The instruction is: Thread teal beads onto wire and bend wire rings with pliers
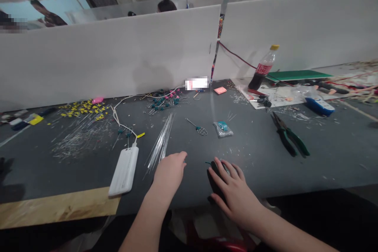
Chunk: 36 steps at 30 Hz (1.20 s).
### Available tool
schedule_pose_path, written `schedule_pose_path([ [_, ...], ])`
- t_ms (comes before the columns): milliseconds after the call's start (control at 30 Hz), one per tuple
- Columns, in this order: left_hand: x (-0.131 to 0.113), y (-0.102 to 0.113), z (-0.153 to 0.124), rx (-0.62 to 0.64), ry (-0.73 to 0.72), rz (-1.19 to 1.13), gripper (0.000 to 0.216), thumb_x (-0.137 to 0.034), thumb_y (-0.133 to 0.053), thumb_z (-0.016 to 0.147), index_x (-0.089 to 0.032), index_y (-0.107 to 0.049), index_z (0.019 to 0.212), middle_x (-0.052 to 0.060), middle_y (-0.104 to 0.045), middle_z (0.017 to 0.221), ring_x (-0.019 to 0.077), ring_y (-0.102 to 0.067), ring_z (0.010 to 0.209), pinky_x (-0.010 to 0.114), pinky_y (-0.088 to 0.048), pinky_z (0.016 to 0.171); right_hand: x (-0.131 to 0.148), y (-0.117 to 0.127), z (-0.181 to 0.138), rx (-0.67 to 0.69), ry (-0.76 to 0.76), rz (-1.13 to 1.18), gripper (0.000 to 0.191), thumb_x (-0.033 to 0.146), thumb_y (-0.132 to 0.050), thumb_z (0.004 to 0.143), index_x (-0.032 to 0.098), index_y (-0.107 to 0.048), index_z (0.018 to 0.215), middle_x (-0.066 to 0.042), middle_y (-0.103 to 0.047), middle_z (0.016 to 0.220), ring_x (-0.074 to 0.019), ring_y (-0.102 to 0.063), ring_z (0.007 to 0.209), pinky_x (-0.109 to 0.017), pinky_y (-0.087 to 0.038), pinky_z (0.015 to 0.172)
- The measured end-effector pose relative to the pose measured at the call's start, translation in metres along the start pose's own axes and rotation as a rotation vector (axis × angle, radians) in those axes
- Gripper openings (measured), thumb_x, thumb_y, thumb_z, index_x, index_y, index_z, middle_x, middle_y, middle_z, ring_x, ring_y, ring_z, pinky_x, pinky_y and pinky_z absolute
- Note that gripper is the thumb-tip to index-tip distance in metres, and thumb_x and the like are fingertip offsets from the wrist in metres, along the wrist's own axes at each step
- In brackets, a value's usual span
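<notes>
My left hand [170, 172] is curled closed over the grey table, knuckles toward me; anything inside its fingers is hidden. It lies against the lower end of a bundle of thin straight metal wires [162, 140]. My right hand [232, 189] rests low over the table with fingers spread. A small teal-tipped piece [208, 162] pokes out beside its fingertips, mostly covered. Beyond both hands lies a small looped wire piece [201, 130] with a teal knot. To its right is a small clear plastic bag [223, 129] with teal contents.
A white power bank [124, 171] with a cable lies at left. Loose wires and yellow bits [84, 108] are scattered behind it. Green-handled pliers [289, 136] lie at right, and a cola bottle [262, 69] stands behind them. A pale partition [103, 59] borders the far edge.
</notes>
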State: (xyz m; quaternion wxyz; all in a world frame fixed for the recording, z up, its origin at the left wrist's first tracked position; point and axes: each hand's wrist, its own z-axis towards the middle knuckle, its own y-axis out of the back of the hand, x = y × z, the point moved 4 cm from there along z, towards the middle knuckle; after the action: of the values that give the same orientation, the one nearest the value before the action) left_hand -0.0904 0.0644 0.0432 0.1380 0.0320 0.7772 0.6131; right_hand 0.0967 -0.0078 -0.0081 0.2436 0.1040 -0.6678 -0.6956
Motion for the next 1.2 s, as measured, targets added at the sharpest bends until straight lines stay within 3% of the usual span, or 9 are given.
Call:
schedule_pose_path([
  [167, 0.000, 0.000, 0.001, 0.000, -0.009, -0.002, 0.022, -0.016, -0.055, 0.088, -0.021, -0.062, 0.108, 0.006, -0.072, 0.098, 0.0240, -0.067, 0.091, 0.030, -0.046, 0.073, -0.003, 0.000, 0.007, -0.021, -0.079, -0.056, 0.057, 0.043, -0.046, 0.091, 0.017, -0.043, 0.142, -0.019, -0.031, 0.152, -0.0401, -0.034, 0.132, -0.058, -0.029, 0.101],
  [567, -0.001, 0.001, -0.001, -0.007, -0.002, -0.013, 0.023, -0.017, -0.056, 0.088, -0.021, -0.062, 0.109, 0.007, -0.072, 0.100, 0.0248, -0.067, 0.092, 0.031, -0.047, 0.075, -0.013, -0.001, 0.037, -0.025, -0.107, -0.113, 0.058, 0.046, -0.044, 0.091, 0.017, -0.044, 0.142, -0.020, -0.031, 0.152, -0.0412, -0.033, 0.133, -0.059, -0.026, 0.103],
  [967, 0.001, 0.000, -0.002, 0.008, 0.002, 0.014, 0.024, -0.017, -0.053, 0.089, -0.022, -0.062, 0.110, 0.006, -0.072, 0.100, 0.0240, -0.067, 0.090, 0.030, -0.047, 0.071, -0.009, -0.004, -0.017, -0.028, 0.021, -0.117, 0.060, 0.044, -0.046, 0.091, 0.022, -0.035, 0.146, -0.017, -0.030, 0.153, -0.0399, -0.033, 0.133, -0.058, -0.029, 0.101],
  [1200, -0.001, 0.000, -0.001, 0.012, -0.005, 0.007, 0.025, -0.017, -0.053, 0.088, -0.021, -0.061, 0.112, 0.008, -0.071, 0.104, 0.0243, -0.067, 0.093, 0.031, -0.048, 0.075, -0.015, 0.001, 0.000, 0.007, 0.038, -0.112, 0.059, 0.044, -0.050, 0.089, 0.024, -0.039, 0.144, -0.019, -0.029, 0.152, -0.0429, -0.032, 0.133, -0.061, -0.028, 0.100],
])
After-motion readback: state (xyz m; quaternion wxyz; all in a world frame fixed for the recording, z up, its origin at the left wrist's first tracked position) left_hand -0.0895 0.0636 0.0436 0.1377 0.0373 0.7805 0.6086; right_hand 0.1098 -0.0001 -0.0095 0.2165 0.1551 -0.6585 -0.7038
